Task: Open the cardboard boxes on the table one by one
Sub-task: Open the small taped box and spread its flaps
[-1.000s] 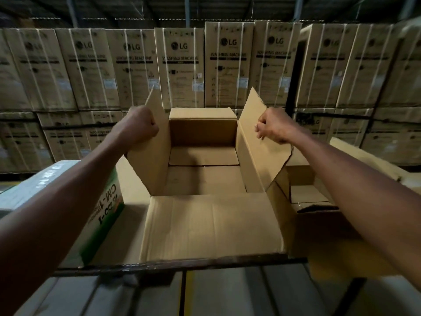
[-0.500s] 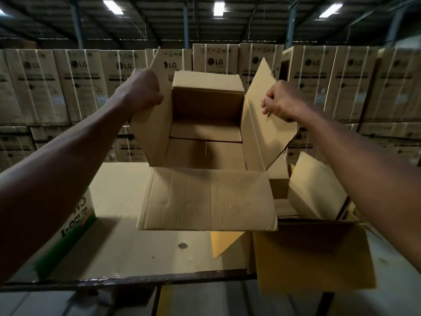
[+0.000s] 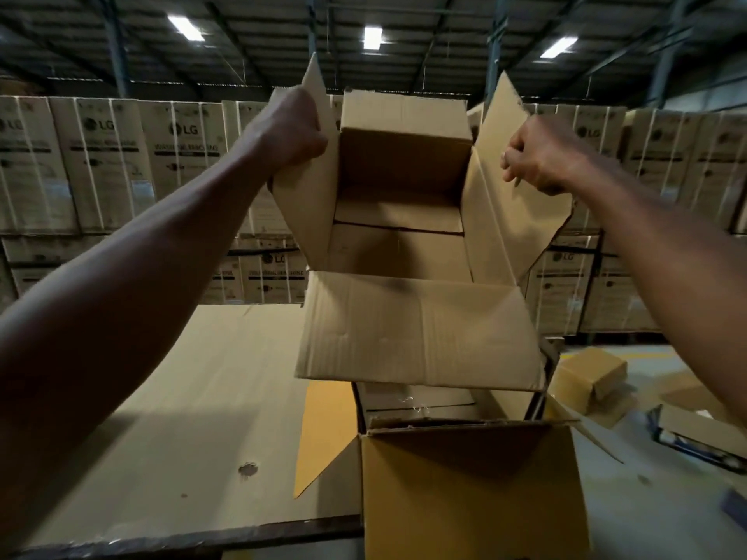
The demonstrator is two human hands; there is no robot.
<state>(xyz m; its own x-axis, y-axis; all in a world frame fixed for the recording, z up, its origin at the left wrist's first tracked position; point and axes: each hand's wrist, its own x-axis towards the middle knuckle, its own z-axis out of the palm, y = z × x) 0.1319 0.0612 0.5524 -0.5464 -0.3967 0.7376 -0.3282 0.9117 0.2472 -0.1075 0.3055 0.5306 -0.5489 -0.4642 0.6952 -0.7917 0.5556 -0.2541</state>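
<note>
Rear of scene: a wall of stacked washing-machine cartons, strapped and printed with LG marks, runs the full width under a dark roof with strip lights.

Table: covered in flat brown cardboard sheeting, with a dark front edge and one small round mark near the front.

Open cardboard box: plain brown corrugated, unprinted, held in the air above the table's right end and tipped so that its opening faces the camera. All four top flaps are folded outward. The near flap hangs down broad and creased; the two side flaps stand up with angled tips. The interior shows only bare walls and the bottom flaps' seam.

Second box: below and in front of the held one, at the table's right end, top open, its flaps ragged.

Smaller boxes lie on the floor to the right.

Left hand: fingers curled tight round the left side flap.

Right hand: fingers curled, gripping the right side flap.
</note>
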